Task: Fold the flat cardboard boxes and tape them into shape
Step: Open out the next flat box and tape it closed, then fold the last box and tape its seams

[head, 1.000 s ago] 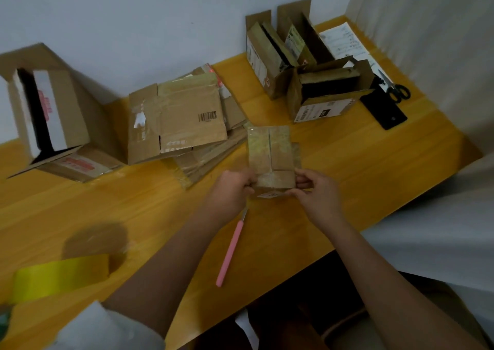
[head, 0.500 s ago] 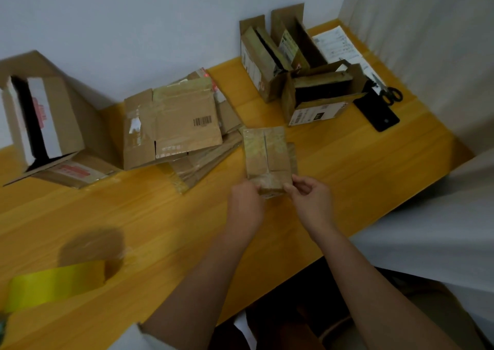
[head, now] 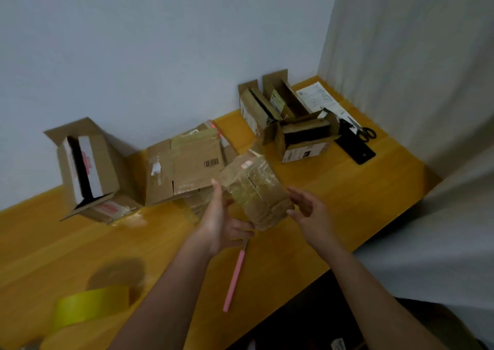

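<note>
Hands [head: 222, 224] blur around small box [head: 256, 189], grip unclear.

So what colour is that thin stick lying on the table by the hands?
Pink: the stick shows best in the head view.

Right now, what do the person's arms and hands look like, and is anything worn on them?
Both forearms are bare. The left hand and right hand show no gloves, and no rings, watch or bracelet can be made out. No sleeve shows in this view.
</note>
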`<state>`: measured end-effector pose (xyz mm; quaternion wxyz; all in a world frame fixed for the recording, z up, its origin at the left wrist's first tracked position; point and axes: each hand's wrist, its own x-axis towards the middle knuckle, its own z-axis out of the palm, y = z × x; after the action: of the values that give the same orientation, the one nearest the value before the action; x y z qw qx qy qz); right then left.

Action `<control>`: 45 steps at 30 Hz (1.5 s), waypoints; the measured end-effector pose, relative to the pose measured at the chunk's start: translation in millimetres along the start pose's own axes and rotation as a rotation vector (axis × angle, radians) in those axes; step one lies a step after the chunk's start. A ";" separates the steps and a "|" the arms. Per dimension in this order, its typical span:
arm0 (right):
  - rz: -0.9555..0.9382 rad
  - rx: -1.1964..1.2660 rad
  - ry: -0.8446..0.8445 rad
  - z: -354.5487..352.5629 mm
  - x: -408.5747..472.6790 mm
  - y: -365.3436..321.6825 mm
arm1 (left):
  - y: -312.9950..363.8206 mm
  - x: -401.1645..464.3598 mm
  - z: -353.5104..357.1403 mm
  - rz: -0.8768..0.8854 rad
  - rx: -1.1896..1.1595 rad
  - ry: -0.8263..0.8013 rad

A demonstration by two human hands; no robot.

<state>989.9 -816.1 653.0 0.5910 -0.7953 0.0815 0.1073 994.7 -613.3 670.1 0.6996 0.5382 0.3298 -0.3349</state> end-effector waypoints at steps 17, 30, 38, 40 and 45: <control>0.361 0.196 -0.132 -16.9 -15.1 -39.0 | 23.3 -27.7 16.1 0.196 0.342 -0.024; 0.312 0.143 0.038 -45.4 -16.6 -7.2 | -0.3 13.7 89.2 0.380 0.693 0.200; 0.461 0.163 0.135 -75.1 -8.6 21.2 | 5.9 34.8 108.4 0.356 0.672 0.090; 0.466 0.193 0.195 -77.0 -4.6 29.3 | 10.4 40.8 115.5 0.370 0.614 0.085; 0.452 0.333 0.331 -78.4 20.3 30.4 | 24.6 54.5 136.7 0.458 0.402 0.120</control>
<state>1007.5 -899.9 641.3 0.6529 -0.6562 0.3675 0.0900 1059.3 -747.8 666.2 0.6156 0.7450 0.1678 -0.1946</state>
